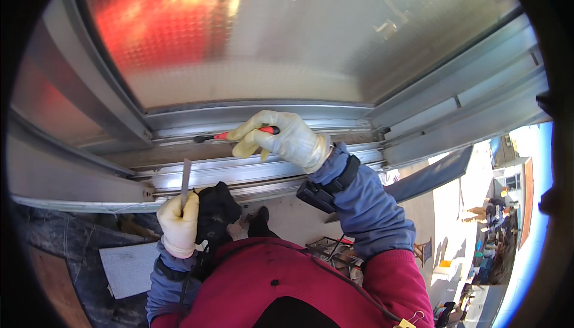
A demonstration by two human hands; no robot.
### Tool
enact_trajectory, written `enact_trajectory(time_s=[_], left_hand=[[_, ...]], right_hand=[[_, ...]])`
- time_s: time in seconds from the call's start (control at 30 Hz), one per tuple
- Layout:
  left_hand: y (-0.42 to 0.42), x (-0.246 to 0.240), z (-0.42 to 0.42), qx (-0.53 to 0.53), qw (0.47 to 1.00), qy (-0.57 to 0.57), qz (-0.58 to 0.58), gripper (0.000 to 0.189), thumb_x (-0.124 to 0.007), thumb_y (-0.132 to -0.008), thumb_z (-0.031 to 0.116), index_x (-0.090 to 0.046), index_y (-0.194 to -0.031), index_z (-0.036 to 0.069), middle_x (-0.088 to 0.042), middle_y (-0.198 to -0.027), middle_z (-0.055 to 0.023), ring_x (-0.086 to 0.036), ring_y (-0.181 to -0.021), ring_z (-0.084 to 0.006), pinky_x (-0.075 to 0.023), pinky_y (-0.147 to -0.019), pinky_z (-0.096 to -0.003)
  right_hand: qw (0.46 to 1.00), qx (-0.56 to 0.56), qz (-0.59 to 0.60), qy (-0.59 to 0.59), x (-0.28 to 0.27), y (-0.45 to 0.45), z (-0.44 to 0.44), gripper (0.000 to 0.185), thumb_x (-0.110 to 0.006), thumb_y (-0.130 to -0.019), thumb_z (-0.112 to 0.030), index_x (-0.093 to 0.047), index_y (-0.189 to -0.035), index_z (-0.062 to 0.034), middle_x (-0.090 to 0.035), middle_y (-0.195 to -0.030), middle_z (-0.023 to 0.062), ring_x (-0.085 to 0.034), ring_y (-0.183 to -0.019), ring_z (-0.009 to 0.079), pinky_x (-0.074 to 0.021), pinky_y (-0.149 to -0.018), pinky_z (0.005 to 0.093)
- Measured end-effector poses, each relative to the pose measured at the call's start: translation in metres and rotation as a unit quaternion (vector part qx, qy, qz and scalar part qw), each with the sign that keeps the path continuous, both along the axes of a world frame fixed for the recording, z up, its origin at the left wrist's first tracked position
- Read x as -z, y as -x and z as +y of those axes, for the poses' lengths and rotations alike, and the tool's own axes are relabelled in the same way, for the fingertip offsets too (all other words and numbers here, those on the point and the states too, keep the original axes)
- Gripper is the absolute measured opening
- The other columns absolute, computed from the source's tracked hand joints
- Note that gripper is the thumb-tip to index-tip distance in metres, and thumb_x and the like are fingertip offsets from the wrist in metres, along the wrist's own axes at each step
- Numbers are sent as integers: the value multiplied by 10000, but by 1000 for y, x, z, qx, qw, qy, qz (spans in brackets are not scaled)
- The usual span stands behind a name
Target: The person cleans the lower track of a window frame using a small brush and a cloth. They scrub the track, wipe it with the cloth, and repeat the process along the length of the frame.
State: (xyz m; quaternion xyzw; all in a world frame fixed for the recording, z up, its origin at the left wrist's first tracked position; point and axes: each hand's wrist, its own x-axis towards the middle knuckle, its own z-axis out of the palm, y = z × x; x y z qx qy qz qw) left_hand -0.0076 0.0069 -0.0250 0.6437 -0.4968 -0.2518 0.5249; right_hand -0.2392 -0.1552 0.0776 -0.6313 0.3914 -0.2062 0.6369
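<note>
My gloved right hand (287, 139) grips a red and black handled tool (221, 135), maybe a small brush. Its dark tip points left, over the track of an aluminium sliding window frame (179, 151). The tool's working end is too small to identify surely. Lower left, my gloved left hand (179, 220) is closed on a thin flat metal strip or blade (185, 177), which stands up from the fist in front of the lower rail. A black cloth or bag (217, 211) lies just right of that hand. Above the rails rises a patterned glass pane (287, 50).
Aluminium side frames (466, 103) stand on both sides of the pane. A white board (128, 269) lies on dark sheeting at lower left. A wire basket (332, 251) is near my body. Outdoors at far right, people and piled goods show small.
</note>
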Motion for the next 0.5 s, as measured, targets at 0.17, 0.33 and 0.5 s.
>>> enact_trajectory(time_s=[0.17,0.33,0.5], left_hand=[[-1,19,-3,-28,998,13,45,216,-579,-984,105,-664,-884,-66,-577,-677,-33,-476,-655,-98,-400,-594,-279],[-19,30,-12,-2,999,-35,42,281,-559,-1036,183,-683,-1015,-68,-669,-868,-41,-540,-777,-89,-460,-723,-254],[-8,19,-6,-53,995,-80,20,351,-623,-977,269,-688,-975,-76,-692,-849,-105,-565,-750,-159,-477,-718,-320]], right_hand=[[1000,-11,-2,12,-6,8,-2,177,-595,-960,-153,-711,-1049,-54,-757,-882,70,-719,-786,126,-566,-632,256],[998,3,49,46,-17,12,-1,162,-633,-916,-152,-750,-1008,-88,-744,-751,51,-706,-663,111,-559,-594,244],[984,-15,122,131,-19,15,1,173,-662,-893,-218,-770,-993,-125,-740,-709,3,-702,-636,93,-560,-633,234]])
